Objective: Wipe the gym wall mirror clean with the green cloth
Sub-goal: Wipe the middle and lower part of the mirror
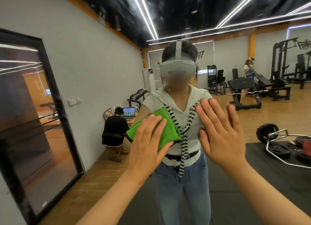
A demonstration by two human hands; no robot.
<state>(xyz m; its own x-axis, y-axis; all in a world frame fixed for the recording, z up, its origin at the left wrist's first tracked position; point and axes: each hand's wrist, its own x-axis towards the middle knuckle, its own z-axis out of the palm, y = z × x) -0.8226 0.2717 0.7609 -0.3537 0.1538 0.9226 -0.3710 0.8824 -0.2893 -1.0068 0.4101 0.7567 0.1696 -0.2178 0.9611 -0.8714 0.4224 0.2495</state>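
Two bare forearms rise from the bottom edge toward the mirror [94, 59], which fills the whole view. The left hand [148, 140], at about 7 o'clock of centre, lies flat with its fingers spread and straight, its grip fully open and pressing rather than clutching. Under those fingers is the green cloth [161, 123], folded into a thick pad and held against the glass; its upper corner points toward 12 o'clock and its dark-edged right corner sticks out at 3 o'clock of the hand. The right hand [220, 132], at about 4 o'clock of centre, is also wide open, palm toward the glass and fingers straight up, holding nothing. Whether it touches the glass cannot be told.

Behind the hands, the mirror shows the person's own reflection [181, 117]: a white headset, a pale top, a striped scarf and blue jeans, standing on a dark floor mat [252, 199]. At 9 o'clock stands a black-framed glass door [33, 106] in a grey wall. Further back, at 8 o'clock of centre, a seated person in black [114, 128] faces a laptop [129, 112]. At 3 o'clock a barbell frame and weight plates [284, 145] lie on the floor, with black gym machines [244, 90] and another standing person [249, 69] beyond at 2 o'clock.
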